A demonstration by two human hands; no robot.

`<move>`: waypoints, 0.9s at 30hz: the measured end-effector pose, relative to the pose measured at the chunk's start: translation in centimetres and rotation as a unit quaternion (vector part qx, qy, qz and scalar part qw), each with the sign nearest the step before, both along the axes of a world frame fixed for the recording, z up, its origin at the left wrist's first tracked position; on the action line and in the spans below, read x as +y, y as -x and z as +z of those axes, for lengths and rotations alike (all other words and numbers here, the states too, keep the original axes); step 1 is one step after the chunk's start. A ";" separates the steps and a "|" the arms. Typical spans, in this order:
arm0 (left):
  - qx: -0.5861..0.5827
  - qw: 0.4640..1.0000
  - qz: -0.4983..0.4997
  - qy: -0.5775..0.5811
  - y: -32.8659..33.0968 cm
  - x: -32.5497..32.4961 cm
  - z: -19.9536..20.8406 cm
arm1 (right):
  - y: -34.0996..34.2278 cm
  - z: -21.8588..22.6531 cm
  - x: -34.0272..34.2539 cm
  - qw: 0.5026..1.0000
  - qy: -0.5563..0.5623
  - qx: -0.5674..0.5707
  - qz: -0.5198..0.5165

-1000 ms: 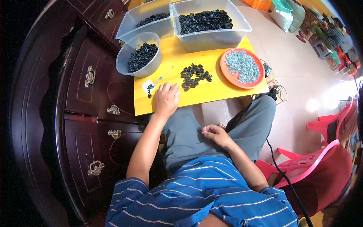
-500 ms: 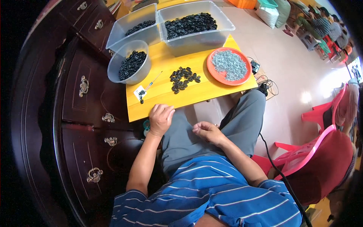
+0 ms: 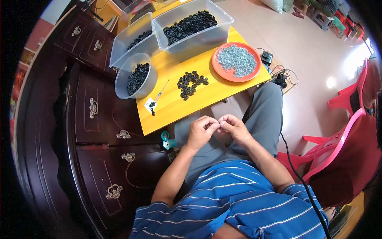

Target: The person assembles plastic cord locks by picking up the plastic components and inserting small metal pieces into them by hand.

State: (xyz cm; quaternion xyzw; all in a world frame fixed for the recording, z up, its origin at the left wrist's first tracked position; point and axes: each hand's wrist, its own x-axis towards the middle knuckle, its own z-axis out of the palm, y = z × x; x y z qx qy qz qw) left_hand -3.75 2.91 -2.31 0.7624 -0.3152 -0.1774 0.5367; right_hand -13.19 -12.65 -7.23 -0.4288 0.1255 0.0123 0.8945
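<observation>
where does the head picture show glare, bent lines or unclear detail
Head view: glare on the pale, glossy tiled floor; head view: the dark wooden cabinet curves along the left rim; head view: anything between the bare left hand and bare right hand is too small to make out.

On the table we are seeing a cluster of loops lying midway, with a plate of small pieces sitting to its right and a tool resting to its left, near a paper. Behind the paper, a tub is standing before the left bin, beside the right bin; the left hand and right hand are meeting before the near edge.
</observation>
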 end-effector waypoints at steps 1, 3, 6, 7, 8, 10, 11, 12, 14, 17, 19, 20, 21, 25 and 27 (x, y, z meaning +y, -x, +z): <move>-0.034 0.999 -0.018 -0.002 0.0 -0.4 0.1 | 0.2 -0.3 -0.3 1.000 -0.006 -0.001 -0.005; -0.064 0.997 -0.037 -0.021 0.1 -1.2 0.4 | 0.5 -0.6 -0.8 0.999 -0.046 0.012 -0.004; -0.095 0.994 -0.048 -0.025 -0.1 -2.4 0.3 | 0.7 -1.0 -1.4 0.996 -0.091 0.009 -0.008; -0.128 0.989 -0.066 -0.039 -0.3 -2.7 0.2 | 0.8 -1.2 -1.6 0.995 -0.096 0.009 -0.011; -0.160 0.982 -0.084 -0.054 -0.5 -3.1 0.1 | 0.8 -1.3 -1.8 0.996 -0.090 0.004 -0.016; -0.160 0.980 -0.088 -0.080 -1.6 -4.2 1.1 | 0.9 -1.5 -2.1 0.996 -0.087 -0.002 -0.025; -0.159 0.978 -0.088 -0.102 -2.3 -4.8 1.9 | 1.0 -1.6 -2.3 0.996 -0.089 0.006 -0.023; -0.148 0.982 -0.062 -0.103 -3.1 -5.6 2.9 | 1.1 -1.7 -2.5 0.996 -0.090 0.013 -0.021; -0.202 0.970 -0.048 -0.122 -5.2 -7.7 5.1 | 1.1 -2.4 -2.6 0.997 -0.066 0.018 -0.027; -0.295 0.946 -0.023 -0.128 -8.6 -10.7 6.5 | 0.9 -2.8 -2.3 0.999 -0.039 0.024 -0.024; -0.300 0.943 -0.019 -0.146 -10.2 -12.9 6.6 | 0.9 -3.4 -2.3 0.999 -0.037 0.029 -0.026; -0.331 0.930 -0.039 -0.153 -11.1 -13.8 6.4 | 0.8 -3.9 -2.2 0.999 -0.028 0.021 -0.024; -0.360 0.917 -0.059 -0.161 -11.7 -14.7 6.1 | 0.8 -4.0 -2.2 0.999 -0.020 0.015 -0.023; -0.398 0.873 -0.110 -0.260 -13.2 -17.1 4.6 | 1.0 -4.7 -2.2 0.999 -0.021 0.020 -0.023; -0.410 0.859 -0.116 -0.285 -13.7 -17.7 4.0 | 0.9 -5.0 -2.1 0.999 -0.031 0.026 -0.026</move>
